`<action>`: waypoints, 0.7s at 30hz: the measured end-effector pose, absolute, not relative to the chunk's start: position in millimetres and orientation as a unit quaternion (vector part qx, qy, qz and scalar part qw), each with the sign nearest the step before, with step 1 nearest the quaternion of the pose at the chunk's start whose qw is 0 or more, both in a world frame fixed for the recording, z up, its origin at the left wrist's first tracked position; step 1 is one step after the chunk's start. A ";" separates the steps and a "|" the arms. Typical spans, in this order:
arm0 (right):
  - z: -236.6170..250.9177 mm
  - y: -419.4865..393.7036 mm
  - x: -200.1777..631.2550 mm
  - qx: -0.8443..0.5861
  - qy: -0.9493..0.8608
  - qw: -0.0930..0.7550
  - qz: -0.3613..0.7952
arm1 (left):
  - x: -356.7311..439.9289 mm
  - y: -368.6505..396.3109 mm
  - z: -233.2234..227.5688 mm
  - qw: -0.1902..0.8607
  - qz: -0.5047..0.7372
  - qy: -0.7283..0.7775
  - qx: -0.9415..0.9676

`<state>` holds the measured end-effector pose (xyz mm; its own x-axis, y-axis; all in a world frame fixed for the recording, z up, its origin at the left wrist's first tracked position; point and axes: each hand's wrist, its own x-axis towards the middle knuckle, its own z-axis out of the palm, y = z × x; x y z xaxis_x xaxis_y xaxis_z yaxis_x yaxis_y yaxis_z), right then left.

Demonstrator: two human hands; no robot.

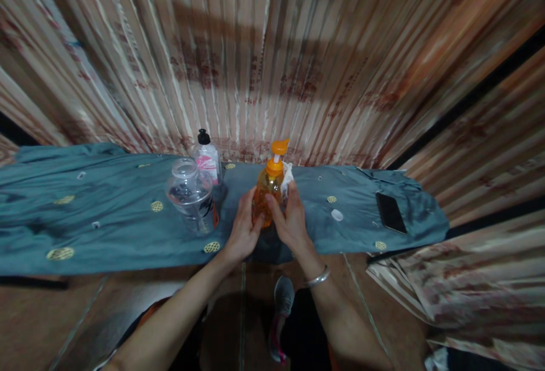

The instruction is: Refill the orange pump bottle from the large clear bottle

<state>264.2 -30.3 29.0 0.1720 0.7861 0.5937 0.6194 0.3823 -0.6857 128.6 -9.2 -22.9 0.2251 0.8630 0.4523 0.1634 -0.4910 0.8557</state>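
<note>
Both hands, the left hand (243, 228) and right hand (290, 220), were closed around the orange plastic pump bottle (267, 188), standing upright on the teal cloth-covered tabletop (106, 218). The pump appeared unpressed. A white cloth scrap (286, 178) behind the right fingers was hard to identify; the bottle's base was hidden.

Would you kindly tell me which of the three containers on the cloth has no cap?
The clear jar, left of the hands; the two bottles carry an orange pump and a black cap.

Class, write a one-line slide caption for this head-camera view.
Both hands, left hand and right hand, grip an orange pump bottle on a teal cloth beside a clear jar.
</note>
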 end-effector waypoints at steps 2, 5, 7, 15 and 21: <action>30.6 -31.3 271.2 -0.553 -0.633 0.535 0.082 | 125.0 -2.6 -21.3 0.368 0.501 0.375 0.687; 33.1 -31.9 279.4 -0.559 -0.624 0.542 0.062 | 121.8 10.5 -21.9 0.397 0.500 0.383 0.667; 33.5 -31.0 284.3 -0.562 -0.619 0.547 0.051 | 122.0 20.1 -23.2 0.411 0.503 0.388 0.654; 31.7 -28.9 295.0 -0.548 -0.645 0.531 -0.051 | 145.1 44.9 -21.3 0.469 0.509 0.357 0.628; 34.5 -34.5 279.5 -0.525 -0.697 0.476 -0.110 | 153.6 42.0 -22.3 0.428 0.548 0.380 0.610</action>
